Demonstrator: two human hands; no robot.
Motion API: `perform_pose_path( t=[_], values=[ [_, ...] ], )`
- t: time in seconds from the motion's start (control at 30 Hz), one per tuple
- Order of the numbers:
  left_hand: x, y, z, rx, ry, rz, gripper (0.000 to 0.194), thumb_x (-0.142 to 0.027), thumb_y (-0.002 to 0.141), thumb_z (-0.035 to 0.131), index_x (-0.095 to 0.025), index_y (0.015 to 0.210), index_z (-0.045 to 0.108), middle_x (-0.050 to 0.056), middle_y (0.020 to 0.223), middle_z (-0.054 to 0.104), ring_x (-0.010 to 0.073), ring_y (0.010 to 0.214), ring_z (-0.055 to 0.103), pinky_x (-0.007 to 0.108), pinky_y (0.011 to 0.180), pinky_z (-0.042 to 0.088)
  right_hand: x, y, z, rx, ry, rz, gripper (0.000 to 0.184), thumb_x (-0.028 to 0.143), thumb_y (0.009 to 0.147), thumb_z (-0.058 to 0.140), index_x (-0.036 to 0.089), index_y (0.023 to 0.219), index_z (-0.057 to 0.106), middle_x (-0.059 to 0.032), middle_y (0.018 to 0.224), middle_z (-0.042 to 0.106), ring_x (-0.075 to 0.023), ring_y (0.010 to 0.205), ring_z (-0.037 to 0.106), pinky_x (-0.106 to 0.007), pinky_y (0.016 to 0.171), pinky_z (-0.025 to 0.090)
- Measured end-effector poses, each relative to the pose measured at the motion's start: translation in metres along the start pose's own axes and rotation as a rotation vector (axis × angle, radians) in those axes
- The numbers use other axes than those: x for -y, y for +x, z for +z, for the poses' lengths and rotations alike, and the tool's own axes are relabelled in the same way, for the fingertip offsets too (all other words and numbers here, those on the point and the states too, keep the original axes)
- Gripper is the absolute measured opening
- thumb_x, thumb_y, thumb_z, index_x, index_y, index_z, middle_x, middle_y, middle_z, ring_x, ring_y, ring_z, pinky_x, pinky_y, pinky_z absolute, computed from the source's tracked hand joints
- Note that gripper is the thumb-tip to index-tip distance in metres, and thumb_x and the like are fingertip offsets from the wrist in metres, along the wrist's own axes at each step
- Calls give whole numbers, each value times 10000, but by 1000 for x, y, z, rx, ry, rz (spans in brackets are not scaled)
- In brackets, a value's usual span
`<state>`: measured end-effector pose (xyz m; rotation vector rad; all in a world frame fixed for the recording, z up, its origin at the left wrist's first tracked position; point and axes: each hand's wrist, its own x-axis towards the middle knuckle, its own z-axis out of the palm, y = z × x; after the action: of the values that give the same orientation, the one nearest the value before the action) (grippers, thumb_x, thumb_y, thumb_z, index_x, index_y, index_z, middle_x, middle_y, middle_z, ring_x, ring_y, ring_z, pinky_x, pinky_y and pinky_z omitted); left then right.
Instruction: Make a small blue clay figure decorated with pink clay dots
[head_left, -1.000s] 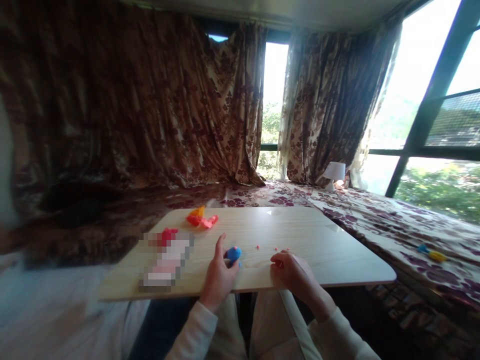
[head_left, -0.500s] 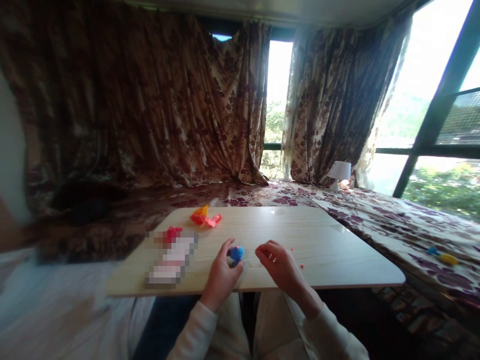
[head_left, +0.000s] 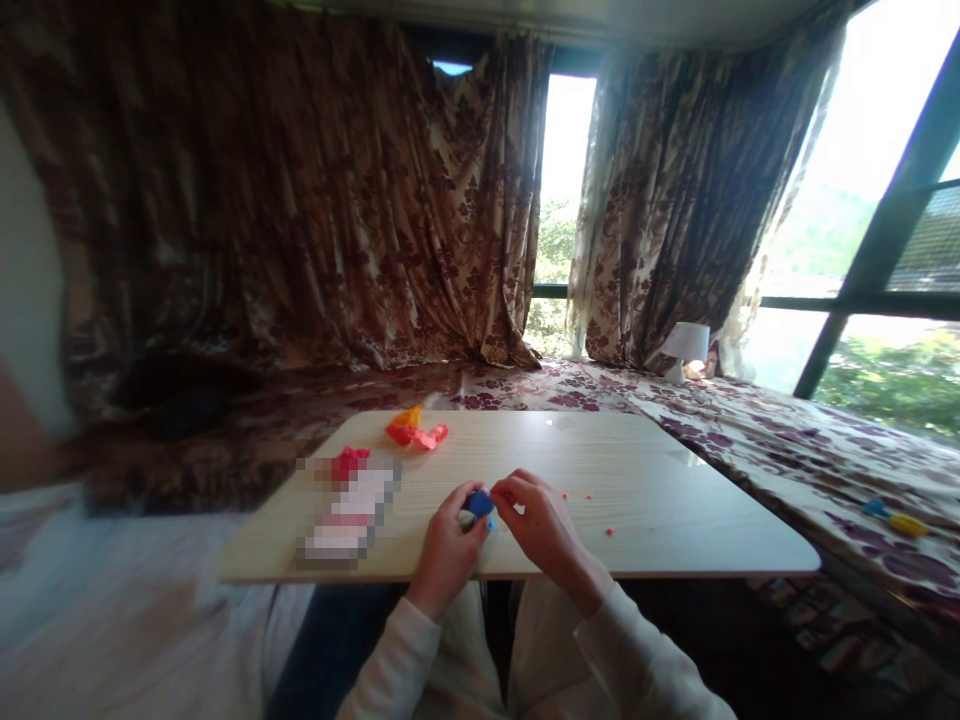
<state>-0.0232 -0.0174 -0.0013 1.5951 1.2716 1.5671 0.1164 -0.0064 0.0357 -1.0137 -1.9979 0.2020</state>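
Observation:
Between the thumb and fingers of my left hand (head_left: pixel 448 535) is a small blue modelling-clay figure (head_left: pixel 479 503), held just above the near part of the table. A bit of pink shows at its top edge. My right hand (head_left: pixel 536 515) has its thumb and fingertips pinched together against the figure's right side; whatever they pinch is hidden. Right of this hand, small pink clay bits lie on the table, one pink bit (head_left: pixel 610 532) nearest the front.
The pale wooden table (head_left: pixel 675 520) holds orange and red crumpled pieces (head_left: pixel 416 430), a dark pink piece (head_left: pixel 350 460) and a blurred-out flat item (head_left: pixel 349 515) at left. A white lamp (head_left: pixel 686 345) and a yellow-blue piece (head_left: pixel 906 524) rest on the flowered cover at right.
My right hand has moved left from beside the blue figure to touching it. The figure has turned in my left hand. Another pink bit on the table shows now. The view has shifted slightly.

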Motion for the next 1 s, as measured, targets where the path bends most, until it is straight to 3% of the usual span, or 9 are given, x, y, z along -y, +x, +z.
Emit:
perform_pose_path(
  t=[0.4,0.83,1.0],
  values=[
    [0,0,0,-9,-18,-5,361,-170,672,606,-195,1033,623,62,1068,655,204,1035,577,336,956,410,5,-6,0,-3,-125,-69,168,170,856,506,216,840,667,-26,788,605,-145,761,553,-233,675,415],
    [-4,0,0,-15,-25,-27,339,-219,665,636,-178,1002,635,72,1044,667,212,1019,587,352,955,412,8,-26,2,-31,-147,-129,465,31,790,394,244,1153,590,-72,910,597,-182,825,555,-299,731,474],
    [-4,0,0,-16,-12,-19,347,-214,665,639,-184,1010,637,75,1056,667,215,1022,587,353,956,413,9,-29,3,-32,-124,-117,477,25,788,385,251,1153,593,-72,903,597,-189,834,554,-304,737,475]
  ],
)
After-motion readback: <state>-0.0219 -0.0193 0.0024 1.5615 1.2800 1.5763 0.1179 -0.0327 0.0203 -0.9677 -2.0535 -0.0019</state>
